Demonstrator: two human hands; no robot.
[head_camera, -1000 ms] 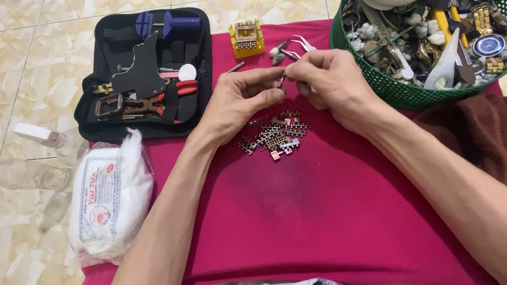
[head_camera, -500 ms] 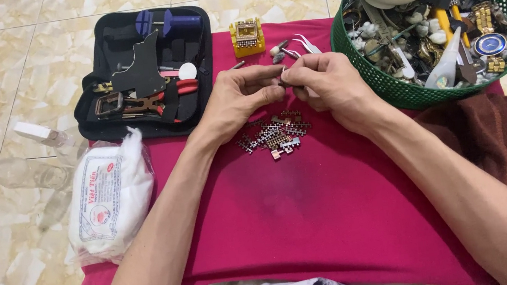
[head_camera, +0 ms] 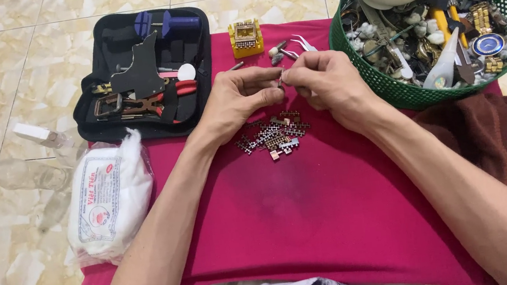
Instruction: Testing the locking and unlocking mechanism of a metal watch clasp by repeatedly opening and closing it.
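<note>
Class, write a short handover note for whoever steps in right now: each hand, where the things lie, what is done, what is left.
Left hand and right hand: fingertips pinch one small metal piece between them, above the red cloth.
Loose watch-band links: heaped on the cloth below the hands.
Tool case: open, upper left.
Green basket: upper right.
Done: cannot tell.
Left: the heap lies unassembled.

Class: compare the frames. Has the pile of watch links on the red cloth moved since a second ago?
No. The link pile lies where it did, at the same spot below the yellow block and left of the green basket, under both hands.
</note>
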